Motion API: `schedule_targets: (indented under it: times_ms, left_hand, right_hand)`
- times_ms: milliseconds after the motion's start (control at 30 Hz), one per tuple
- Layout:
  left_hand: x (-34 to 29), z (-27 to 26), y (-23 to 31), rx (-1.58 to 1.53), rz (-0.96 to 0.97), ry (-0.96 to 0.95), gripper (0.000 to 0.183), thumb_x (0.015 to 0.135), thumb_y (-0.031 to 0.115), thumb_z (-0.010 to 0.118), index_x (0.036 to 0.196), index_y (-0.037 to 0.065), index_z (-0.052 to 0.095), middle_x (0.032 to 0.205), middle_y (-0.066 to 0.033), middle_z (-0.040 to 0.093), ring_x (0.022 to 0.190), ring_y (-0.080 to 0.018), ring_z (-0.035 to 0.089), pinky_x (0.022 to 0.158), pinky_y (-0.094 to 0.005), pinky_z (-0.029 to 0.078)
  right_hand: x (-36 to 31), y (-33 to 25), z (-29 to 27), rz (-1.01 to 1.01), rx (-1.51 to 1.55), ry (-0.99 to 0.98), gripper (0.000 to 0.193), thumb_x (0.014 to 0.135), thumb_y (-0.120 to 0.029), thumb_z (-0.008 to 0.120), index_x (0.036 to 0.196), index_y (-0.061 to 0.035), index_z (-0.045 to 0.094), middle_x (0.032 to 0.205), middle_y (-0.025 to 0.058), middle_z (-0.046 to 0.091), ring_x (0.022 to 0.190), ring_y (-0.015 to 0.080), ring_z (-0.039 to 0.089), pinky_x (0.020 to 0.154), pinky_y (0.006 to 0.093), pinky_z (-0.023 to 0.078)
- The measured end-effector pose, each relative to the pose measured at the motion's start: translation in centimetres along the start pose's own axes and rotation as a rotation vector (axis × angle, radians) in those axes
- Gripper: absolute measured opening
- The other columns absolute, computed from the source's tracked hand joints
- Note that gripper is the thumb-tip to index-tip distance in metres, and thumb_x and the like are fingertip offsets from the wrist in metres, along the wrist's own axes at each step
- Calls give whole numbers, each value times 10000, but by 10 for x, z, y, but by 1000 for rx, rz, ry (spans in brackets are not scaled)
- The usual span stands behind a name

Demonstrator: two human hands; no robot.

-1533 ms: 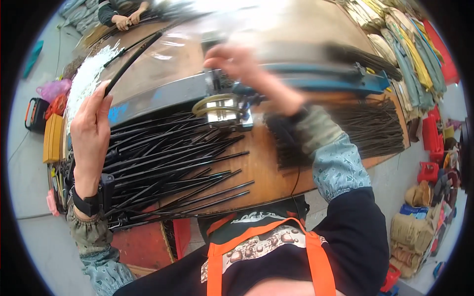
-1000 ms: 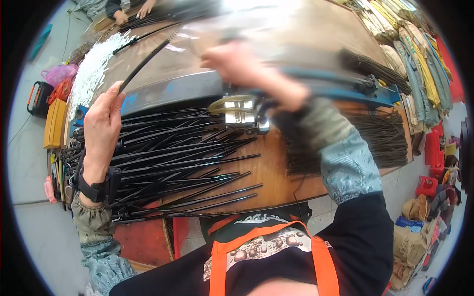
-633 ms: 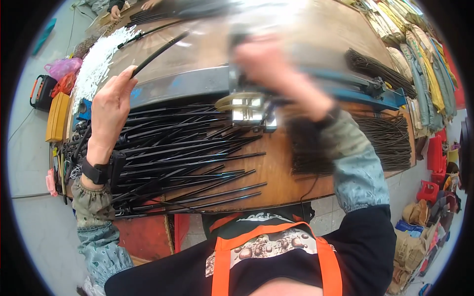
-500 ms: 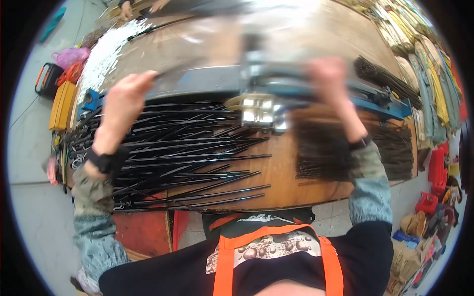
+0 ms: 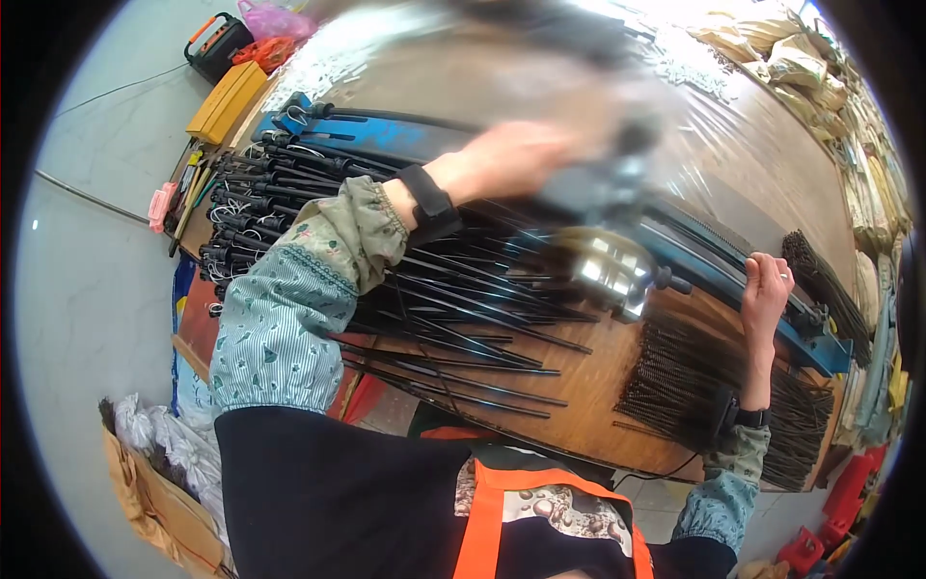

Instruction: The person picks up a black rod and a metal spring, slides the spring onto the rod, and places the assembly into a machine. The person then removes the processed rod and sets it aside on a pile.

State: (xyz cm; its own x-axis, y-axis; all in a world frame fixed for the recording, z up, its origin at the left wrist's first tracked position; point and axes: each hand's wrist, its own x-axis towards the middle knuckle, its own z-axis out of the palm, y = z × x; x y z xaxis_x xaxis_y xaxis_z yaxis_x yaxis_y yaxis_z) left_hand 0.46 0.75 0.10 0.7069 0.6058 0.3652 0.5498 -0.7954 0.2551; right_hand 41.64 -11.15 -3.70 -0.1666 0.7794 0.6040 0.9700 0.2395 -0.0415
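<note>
while our left hand [image 5: 516, 157] reaches across over the tubes [image 5: 463, 270], just beside the blurred clamp [image 5: 612, 270], it smears so much that we cannot tell how open it is or whether it has hold of anything. our right hand [image 5: 767, 285] is by the blue rail [image 5: 810, 338], fingers bent in toward the thumb; we cannot tell whether they have closed on anything.

under all this is a wooden table [image 5: 586, 378], with dark rods [image 5: 675, 376] piled at right and a bundle [image 5: 822, 280] beyond the rail. a yellow box [image 5: 227, 103] sits at its left edge, a black case [image 5: 220, 48] behind; sacks [image 5: 873, 193] line the right, over pale floor [image 5: 96, 299].

the tubes' long axis slants from upper left to lower right, tied ends leftward, bare ends pointing right and slightly toward us.
</note>
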Motion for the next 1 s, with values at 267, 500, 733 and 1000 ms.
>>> schedule_targets:
  times_ms: [267, 500, 733, 1000]
  left_hand:
    - [0, 22, -9, -104, 83, 213, 204, 913, 239, 623, 908, 38, 658, 811, -139, 644, 782, -367, 624, 682, -424, 511]
    - [10, 39, -13, 79, -73, 37, 166, 943, 243, 568, 904, 103, 649, 801, -146, 667, 767, -354, 652, 640, -441, 509]
    - [24, 43, 10, 113, -93, 1, 184, 961, 262, 538, 891, 98, 585, 767, -178, 642, 750, -399, 630, 621, -484, 487]
    - [17, 50, 8, 154, -92, -16, 186, 975, 258, 519, 905, 92, 567, 784, -175, 639, 761, -398, 627, 624, -487, 471]
  right_hand:
    - [-6, 5, 3, 49, -1, 9, 99, 918, -162, 626, 936, -65, 641, 886, 74, 650, 907, 253, 590, 909, 371, 394]
    - [-2, -46, -16, -87, -45, 56, 287, 829, -87, 702, 1115, -78, 679, 1097, 55, 700, 1131, 235, 592, 981, 387, 367]
    - [-40, -87, -19, -30, 162, 45, 253, 833, -129, 692, 1080, -74, 675, 896, 58, 691, 934, 229, 624, 871, 365, 359]
    - [-46, -97, 11, 135, 602, -4, 177, 844, -141, 691, 991, -47, 656, 826, 107, 651, 838, 298, 611, 731, 387, 468]
